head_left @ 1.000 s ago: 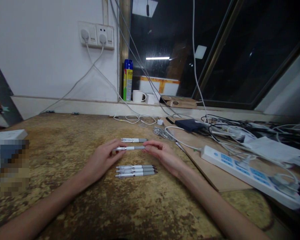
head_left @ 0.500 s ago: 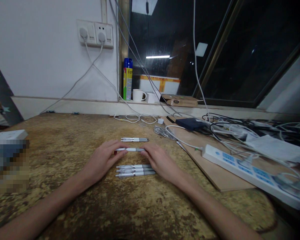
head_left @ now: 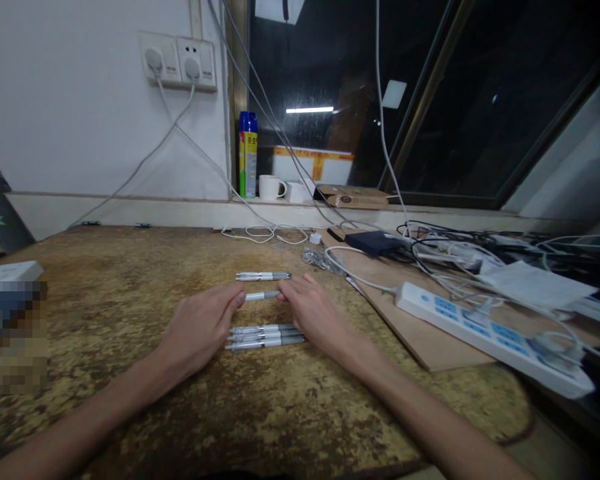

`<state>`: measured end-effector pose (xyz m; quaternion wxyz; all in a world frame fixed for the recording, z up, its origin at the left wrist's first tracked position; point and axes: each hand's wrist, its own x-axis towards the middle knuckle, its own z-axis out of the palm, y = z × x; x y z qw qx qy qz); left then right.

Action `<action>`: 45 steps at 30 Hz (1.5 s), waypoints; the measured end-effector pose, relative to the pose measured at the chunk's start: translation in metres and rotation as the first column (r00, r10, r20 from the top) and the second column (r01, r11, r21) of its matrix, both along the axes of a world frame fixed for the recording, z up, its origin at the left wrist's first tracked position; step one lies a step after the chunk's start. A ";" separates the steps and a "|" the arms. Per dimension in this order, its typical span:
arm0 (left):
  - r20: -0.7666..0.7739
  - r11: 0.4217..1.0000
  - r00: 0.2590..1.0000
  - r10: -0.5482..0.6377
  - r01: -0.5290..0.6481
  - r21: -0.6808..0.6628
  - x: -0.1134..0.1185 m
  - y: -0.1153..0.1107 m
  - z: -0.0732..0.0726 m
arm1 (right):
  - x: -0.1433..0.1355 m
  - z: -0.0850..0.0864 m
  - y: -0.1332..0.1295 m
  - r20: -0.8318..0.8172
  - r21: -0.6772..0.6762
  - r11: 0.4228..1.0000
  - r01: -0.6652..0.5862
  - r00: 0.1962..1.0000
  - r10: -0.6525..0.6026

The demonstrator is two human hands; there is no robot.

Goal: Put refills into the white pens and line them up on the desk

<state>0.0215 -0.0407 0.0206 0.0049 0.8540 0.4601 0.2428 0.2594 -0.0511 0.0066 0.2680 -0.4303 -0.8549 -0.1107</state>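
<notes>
Between my two hands a white and grey pen (head_left: 261, 295) is held crosswise. My left hand (head_left: 203, 323) is closed around its left end, thumb and fingers pressed together. At the grey right end, the fingertips of my right hand (head_left: 313, 310) pinch it. Just beyond lies a similar pen group (head_left: 263, 276) on the worn wooden table (head_left: 190, 427); whether it is one pen or two I cannot tell. Nearer to me, several more pens (head_left: 267, 337) lie side by side, their grey right ends close under my right hand.
On the right a white power strip (head_left: 490, 340) rests across a brown board (head_left: 420, 347), with tangled cables (head_left: 455, 267) behind. A dark blue box (head_left: 373, 243) and a crumpled clear bag (head_left: 320, 259) lie farther back. A spray can (head_left: 248, 157) and white mug (head_left: 271, 187) stand on the sill.
My left fingers have curled from stretched out along the pen into a closed grip on its end. The pen tilts slightly more. The whole view has shifted a little.
</notes>
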 end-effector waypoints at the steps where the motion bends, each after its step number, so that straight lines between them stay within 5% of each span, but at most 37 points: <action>1: -0.010 1.000 1.000 0.008 -0.008 -0.012 0.001 0.000 0.002 | 0.000 0.001 0.000 0.007 0.009 1.000 0.004 1.000 -0.004; 14: 0.091 0.990 0.995 0.034 -0.021 -0.142 0.018 0.031 0.032 | 0.010 0.028 0.039 0.139 0.142 0.988 0.059 0.987 -0.079; 23: 0.270 0.930 0.962 -0.037 0.132 -0.342 0.020 0.043 0.014 | 0.014 0.018 0.039 0.155 0.151 0.988 0.016 0.987 -0.039; 29: 0.387 0.805 0.922 0.015 0.218 -0.552 0.014 0.043 -0.001 | 0.012 0.011 0.036 0.181 0.140 0.990 0.001 0.983 -0.026; 31: 0.346 0.847 0.938 -0.020 0.200 -0.493 0.013 0.039 -0.002 | 0.012 0.009 0.034 0.176 0.116 0.993 0.019 0.984 -0.040; 35: 0.160 0.981 0.979 -0.123 0.145 -0.132 0.011 0.025 0.004 | 0.011 0.009 0.029 0.141 0.053 0.997 0.059 0.988 -0.066; 40: -0.083 0.984 0.990 -0.115 0.125 0.129 0.014 0.016 0.012 | 0.009 0.010 0.023 0.048 -0.007 0.997 0.081 0.996 -0.080; 45: -0.274 0.971 0.958 -0.079 0.136 0.195 0.015 0.015 0.010 | 0.005 0.005 0.021 -0.022 -0.065 0.995 0.077 0.997 -0.078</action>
